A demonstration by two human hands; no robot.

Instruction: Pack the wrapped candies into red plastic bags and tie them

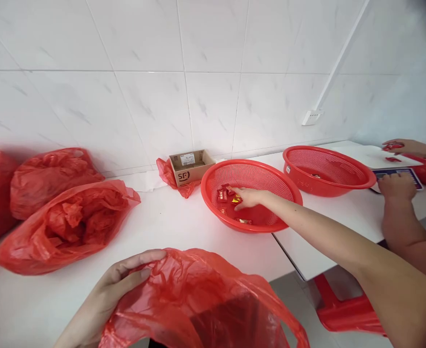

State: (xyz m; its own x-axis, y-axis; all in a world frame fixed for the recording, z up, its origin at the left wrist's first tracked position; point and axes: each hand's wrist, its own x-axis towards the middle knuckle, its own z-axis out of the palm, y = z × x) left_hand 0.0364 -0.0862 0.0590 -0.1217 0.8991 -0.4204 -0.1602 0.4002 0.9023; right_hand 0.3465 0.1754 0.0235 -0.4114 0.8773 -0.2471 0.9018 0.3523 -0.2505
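Holding plastic bag [198, 290] by rim in left hand [113, 285], presumably for open mouth. Reaching with right hand [248, 197] among wrapped packets [222, 195] in colander [269, 178]; cannot tell if grasping any.

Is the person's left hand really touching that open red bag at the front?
Touching. The head view shows the left hand holding the front red bag by its rim, with fingers against the thin plastic.
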